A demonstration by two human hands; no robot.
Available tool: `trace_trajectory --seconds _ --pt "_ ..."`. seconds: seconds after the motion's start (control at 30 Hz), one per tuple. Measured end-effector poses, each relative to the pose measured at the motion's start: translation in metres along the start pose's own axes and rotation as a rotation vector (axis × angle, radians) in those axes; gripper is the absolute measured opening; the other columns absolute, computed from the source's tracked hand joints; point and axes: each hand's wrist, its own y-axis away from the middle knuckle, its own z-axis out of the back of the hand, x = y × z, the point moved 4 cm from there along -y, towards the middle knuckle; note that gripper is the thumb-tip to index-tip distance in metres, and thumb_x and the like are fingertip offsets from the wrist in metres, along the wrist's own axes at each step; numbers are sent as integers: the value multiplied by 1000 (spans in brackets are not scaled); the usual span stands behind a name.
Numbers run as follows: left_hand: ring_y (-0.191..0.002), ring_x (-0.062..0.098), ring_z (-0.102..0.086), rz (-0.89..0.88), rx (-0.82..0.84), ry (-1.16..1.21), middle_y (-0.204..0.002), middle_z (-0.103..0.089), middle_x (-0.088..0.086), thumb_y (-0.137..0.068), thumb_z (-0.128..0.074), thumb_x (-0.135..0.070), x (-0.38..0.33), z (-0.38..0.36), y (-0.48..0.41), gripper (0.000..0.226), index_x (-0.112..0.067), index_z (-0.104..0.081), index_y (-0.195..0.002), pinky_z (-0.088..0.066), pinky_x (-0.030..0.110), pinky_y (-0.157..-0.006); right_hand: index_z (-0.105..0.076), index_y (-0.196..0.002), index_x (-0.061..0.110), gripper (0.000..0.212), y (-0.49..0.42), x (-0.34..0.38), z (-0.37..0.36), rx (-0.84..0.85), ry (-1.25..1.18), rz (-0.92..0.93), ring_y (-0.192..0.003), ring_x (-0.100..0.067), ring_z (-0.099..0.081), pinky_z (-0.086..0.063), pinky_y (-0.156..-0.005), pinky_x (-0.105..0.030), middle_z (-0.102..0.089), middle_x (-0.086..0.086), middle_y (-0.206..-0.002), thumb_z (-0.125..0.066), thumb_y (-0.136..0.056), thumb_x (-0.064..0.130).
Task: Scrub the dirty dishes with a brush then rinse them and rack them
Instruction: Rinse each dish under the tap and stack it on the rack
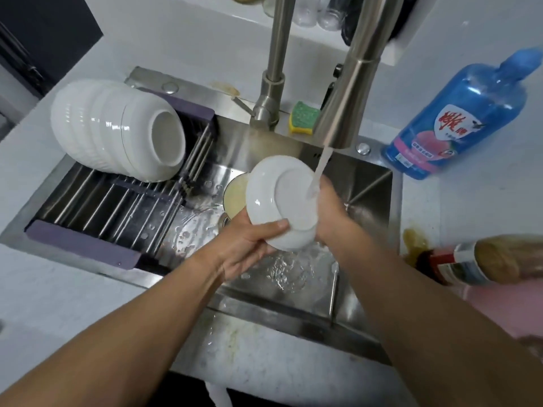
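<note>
A small white plate [276,201] is held tilted on edge over the steel sink [370,183], its underside facing me. My left hand [249,245] grips its lower rim, thumb across the back. My right hand [329,210] is behind the plate's right edge, its fingers hidden. Water streams from the faucet [343,107] onto the plate's right rim and my right hand. Another dish [235,198] with yellowish liquid sits in the sink behind the plate. Several white bowls [117,127] lie stacked on their sides on the roll-up rack [97,207]. No brush is visible.
A green-and-yellow sponge [304,117] lies on the sink ledge by the faucet base. A blue detergent bottle [458,118] stands on the counter at right. A sauce bottle [476,259] lies on its side beside a brown spill [414,242].
</note>
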Motion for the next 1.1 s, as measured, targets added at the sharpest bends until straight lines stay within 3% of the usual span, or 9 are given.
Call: trace_trajectory --seconds 0.23,0.37,0.47,0.57,0.63,0.77,0.83,0.93,1.1 --pt "-112 27 -69 30 54 -364 -124 -71 12 -85 -68 14 8 -15 0 59 -17 -55 -134 -63 45 -82 -66 -118 14 56 27 34 -20 63 456 254 -106 -31 -61 -45 -90 -33 -66 -7 -107 -51 -95 62" --pt "-86 20 -76 66 58 -363 -114 -70 20 -88 -61 20 6 -27 -10 55 -8 -52 -135 -63 36 -61 -64 -125 37 58 47 36 -52 185 946 539 -125 -30 -55 -42 -107 -47 -59 2 -136 -40 -86 73" --pt "-88 24 -76 104 68 -251 -108 -72 19 -89 -48 27 4 -20 -12 53 -5 -53 -131 -62 33 -61 -61 -133 39 47 61 20 -52 275 887 654 -136 -17 -45 -30 -118 -45 -48 7 -148 -45 -95 61" --pt "-108 34 -70 128 153 55 -122 -68 24 -86 -50 20 5 -14 -5 53 -7 -56 -131 -62 50 -85 -58 -140 35 42 72 14 -44 365 882 711 -142 -14 -39 -25 -121 -40 -46 6 -152 -39 -104 47" --pt "-127 41 -57 136 237 265 -141 -54 28 -85 -54 4 10 -11 -4 59 -5 -48 -143 -48 61 -104 -58 -140 31 41 79 16 -42 361 933 738 -138 -17 -43 -30 -116 -37 -50 3 -150 -35 -107 39" --pt "-126 44 -60 178 156 625 -141 -57 28 -103 -47 -48 13 -12 -16 62 6 -63 -130 -45 60 -105 -55 -141 25 48 95 20 -48 91 1304 859 -120 -28 -60 -42 -100 -42 -65 -6 -131 -26 -106 39" --pt "-115 43 -67 204 63 741 -130 -64 29 -102 -49 -52 10 -10 -22 68 12 -66 -122 -47 61 -97 -64 -129 20 50 105 15 -53 -66 1438 1030 -106 -27 -65 -44 -97 -43 -71 -6 -115 -25 -103 37" --pt "-102 42 -73 215 -5 740 -121 -69 28 -102 -53 -44 2 -7 -25 61 12 -64 -123 -51 56 -93 -72 -113 17 48 112 14 -45 -178 1231 1246 -96 -25 -64 -45 -96 -44 -72 -1 -101 -29 -102 35" --pt "-109 44 -70 126 6 566 -132 -65 25 -98 -54 -32 -11 11 -18 51 1 -56 -137 -51 64 -90 -59 -137 22 63 70 23 -12 -79 813 759 -128 -28 -51 -39 -112 -47 -57 -7 -139 -28 -93 54"
